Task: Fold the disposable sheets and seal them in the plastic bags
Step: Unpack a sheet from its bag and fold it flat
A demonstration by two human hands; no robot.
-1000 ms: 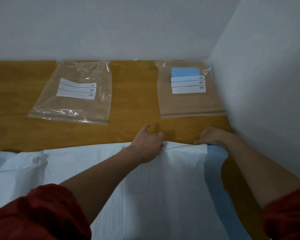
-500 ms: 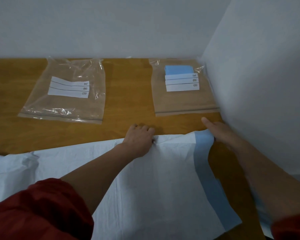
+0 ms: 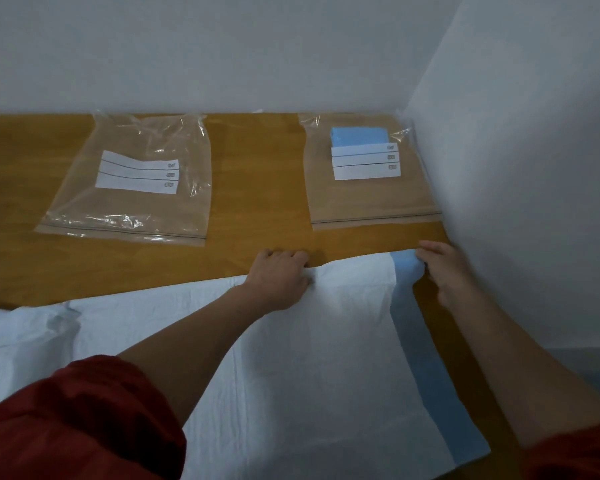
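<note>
A white disposable sheet (image 3: 326,358) with a blue strip along its right edge lies spread over the near half of the wooden table (image 3: 257,188). My left hand (image 3: 279,275) grips the sheet's far edge with curled fingers. My right hand (image 3: 442,268) pinches the blue far right corner. Behind them lie two clear zip bags with white labels: the left bag (image 3: 129,181) looks empty, and the right bag (image 3: 368,171) holds a folded blue sheet (image 3: 357,136).
A white wall runs behind the table and another stands close on the right, beside my right arm. The sheet's left part (image 3: 25,327) is rumpled. Red sleeves cover both of my upper arms.
Both hands slid the sheet's far edge away from me toward the bags. My right hand moved from a flat reach to holding the blue corner.
</note>
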